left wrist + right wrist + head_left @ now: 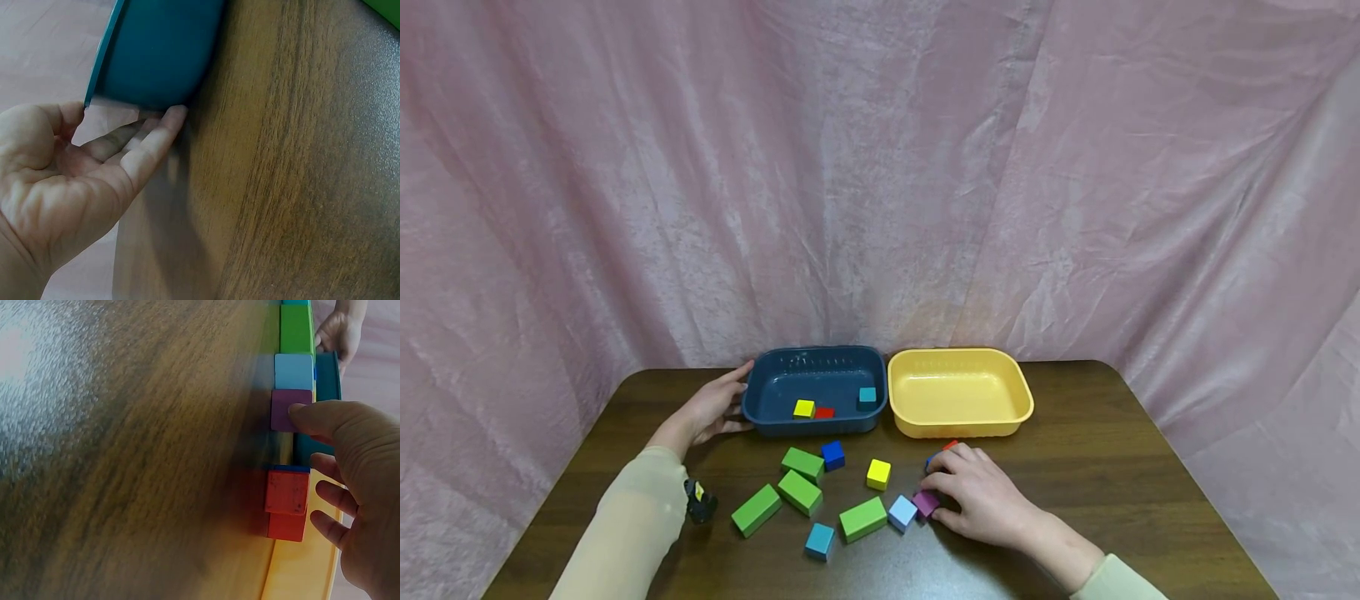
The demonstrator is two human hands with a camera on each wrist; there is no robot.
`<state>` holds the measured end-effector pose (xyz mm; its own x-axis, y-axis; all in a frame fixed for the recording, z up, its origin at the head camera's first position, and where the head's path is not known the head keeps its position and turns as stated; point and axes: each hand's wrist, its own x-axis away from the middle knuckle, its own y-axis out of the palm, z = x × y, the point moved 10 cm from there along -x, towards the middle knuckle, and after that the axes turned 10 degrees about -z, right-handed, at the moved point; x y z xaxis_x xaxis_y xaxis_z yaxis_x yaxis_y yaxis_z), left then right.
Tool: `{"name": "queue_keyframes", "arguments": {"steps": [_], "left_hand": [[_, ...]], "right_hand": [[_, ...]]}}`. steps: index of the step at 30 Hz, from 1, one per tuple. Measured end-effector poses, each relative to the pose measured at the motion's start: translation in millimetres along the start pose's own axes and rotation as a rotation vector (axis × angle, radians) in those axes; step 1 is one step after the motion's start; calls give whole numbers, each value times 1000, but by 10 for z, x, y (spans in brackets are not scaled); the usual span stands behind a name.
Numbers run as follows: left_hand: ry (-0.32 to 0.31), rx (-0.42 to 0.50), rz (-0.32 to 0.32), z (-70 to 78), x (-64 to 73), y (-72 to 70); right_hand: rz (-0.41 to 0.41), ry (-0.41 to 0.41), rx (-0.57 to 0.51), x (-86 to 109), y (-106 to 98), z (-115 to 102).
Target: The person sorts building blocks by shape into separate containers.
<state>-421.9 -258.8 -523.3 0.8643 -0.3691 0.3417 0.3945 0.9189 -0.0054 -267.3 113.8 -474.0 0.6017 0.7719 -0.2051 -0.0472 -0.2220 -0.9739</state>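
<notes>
A person's right hand (981, 500) pinches a purple block (927, 502) between thumb and fingers, low at a wood-grain tabletop (1090, 467); whether the block touches the wood cannot be told. Just left of those fingers and right beside the purple piece sits a light blue block (902, 512). Just beyond the same fingers, partly hidden by the hand, are a royal blue block (929, 461), a scuffed red block (287, 490) and a second red block (287, 527).

Farther to the fingers' left lie a green block (862, 519), a yellow cube (878, 475) and, closer to the person, a teal cube (820, 542). Well left are a dark blue cube (832, 455) and three more green blocks (800, 493).

Beyond the right fingers stands a yellow tray (962, 400). On its left is a navy tray (816, 428) containing a small yellow block (803, 408), a small red block (824, 412) and a small teal block (867, 397). The left hand (711, 410) is unclenched at the navy tray's left end, its fingers extended against the outer wall and its thumb at the rim. Behind both trays, farthest from the fingers, hangs a pink curtain (887, 183).
</notes>
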Motion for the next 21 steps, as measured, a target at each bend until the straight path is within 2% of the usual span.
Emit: {"name": "queue_keyframes", "arguments": {"steps": [11,21], "left_hand": [[1,5,-12,13,5,14],[0,-2,-18,24,22,34]], "right_hand": [[27,-19,-29,33,-59,-26],[35,15,-47,68,-158,17]]}}
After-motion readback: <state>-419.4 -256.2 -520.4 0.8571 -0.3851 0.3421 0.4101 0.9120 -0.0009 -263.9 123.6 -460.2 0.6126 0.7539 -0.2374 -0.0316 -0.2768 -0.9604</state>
